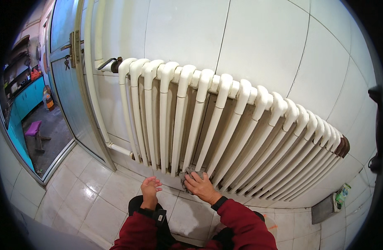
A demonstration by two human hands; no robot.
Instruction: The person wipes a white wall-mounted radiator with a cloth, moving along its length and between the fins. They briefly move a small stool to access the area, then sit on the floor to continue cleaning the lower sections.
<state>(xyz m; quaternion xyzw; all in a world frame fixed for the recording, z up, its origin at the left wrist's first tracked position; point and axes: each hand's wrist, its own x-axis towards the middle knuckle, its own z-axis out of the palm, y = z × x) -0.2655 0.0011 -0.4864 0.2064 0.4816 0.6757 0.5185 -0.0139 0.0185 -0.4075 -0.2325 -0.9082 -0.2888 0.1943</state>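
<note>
A white column radiator (219,93) runs along the tiled wall in front of me. My right hand (201,185) grips a crumpled grey cloth (185,181) against the lower ends of the radiator's middle columns. Part of the cloth is hidden under my fingers. To the left of it, my left hand (151,188) hovers over my knee with its fingers apart and holds nothing. Dark grime shows between several columns near the bottom.
A valve with a black lever (107,63) and white pipes (90,68) stand at the radiator's left end. Beyond is a glazed door (74,90) with keys in its lock. At the right, a green packet (343,193) leans by a grey block (324,208). Pale tiles (96,184) cover the floor.
</note>
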